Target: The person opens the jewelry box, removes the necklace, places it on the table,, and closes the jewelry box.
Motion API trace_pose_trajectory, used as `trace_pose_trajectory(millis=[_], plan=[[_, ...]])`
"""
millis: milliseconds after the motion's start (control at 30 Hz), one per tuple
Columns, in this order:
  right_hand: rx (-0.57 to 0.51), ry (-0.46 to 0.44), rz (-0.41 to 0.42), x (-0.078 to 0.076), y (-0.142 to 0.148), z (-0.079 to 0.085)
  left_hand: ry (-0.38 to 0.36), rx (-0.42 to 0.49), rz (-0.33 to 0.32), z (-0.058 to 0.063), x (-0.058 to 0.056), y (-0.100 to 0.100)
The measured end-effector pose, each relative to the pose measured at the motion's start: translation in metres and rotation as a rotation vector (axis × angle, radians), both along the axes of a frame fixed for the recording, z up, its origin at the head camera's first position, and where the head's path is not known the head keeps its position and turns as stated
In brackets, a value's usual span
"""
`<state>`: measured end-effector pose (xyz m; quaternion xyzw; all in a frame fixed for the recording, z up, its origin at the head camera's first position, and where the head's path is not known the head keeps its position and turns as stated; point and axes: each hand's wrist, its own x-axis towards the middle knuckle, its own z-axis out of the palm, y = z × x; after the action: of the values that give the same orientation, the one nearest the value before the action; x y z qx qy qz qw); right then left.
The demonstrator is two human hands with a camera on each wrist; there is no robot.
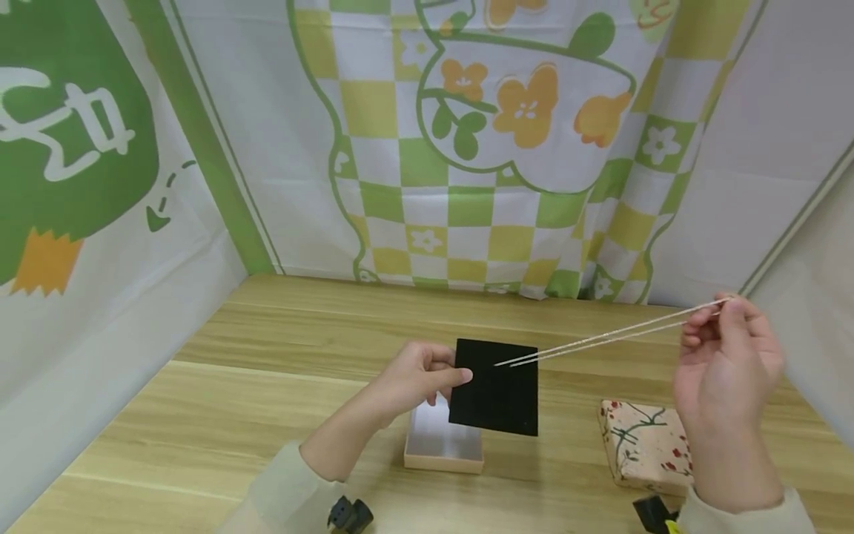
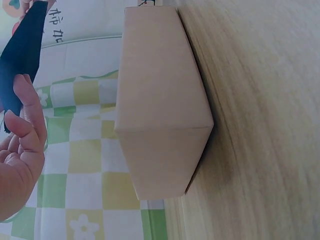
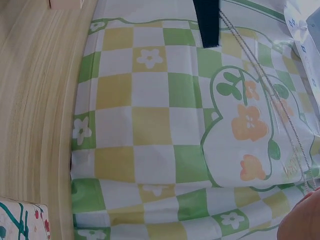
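My left hand (image 1: 420, 377) pinches a flat black square pad (image 1: 499, 400) by its left edge, thumb on the near face. From the pad's upper part two strands of a thin silvery chain (image 1: 610, 336) run taut up to the right. Their far end is pinched between the thumb and fingers of my right hand (image 1: 729, 363), raised at the right. Beneath the pad, an open shallow box (image 1: 443, 463) with a pale inside stands on the table, partly covered from sight. In the left wrist view its plain beige side (image 2: 160, 75) shows close up.
A beige lid-like box (image 1: 643, 445) printed with red flowers and green branches lies on the wooden table (image 1: 267, 400) at the right, partly behind my right wrist. A checked, flowered cloth (image 1: 487, 215) hangs at the table's back edge, with white cloth on both sides.
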<state>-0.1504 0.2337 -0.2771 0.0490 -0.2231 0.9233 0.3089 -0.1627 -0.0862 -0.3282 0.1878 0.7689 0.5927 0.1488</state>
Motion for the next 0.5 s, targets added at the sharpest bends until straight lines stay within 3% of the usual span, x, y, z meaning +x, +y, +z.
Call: trace_pose_trajectory(millis=[500], plan=[[0.062,0.051,-0.117,-0.006,-0.011,0.010,0.004,-0.043,0.025,-0.004,-0.007,-0.003]])
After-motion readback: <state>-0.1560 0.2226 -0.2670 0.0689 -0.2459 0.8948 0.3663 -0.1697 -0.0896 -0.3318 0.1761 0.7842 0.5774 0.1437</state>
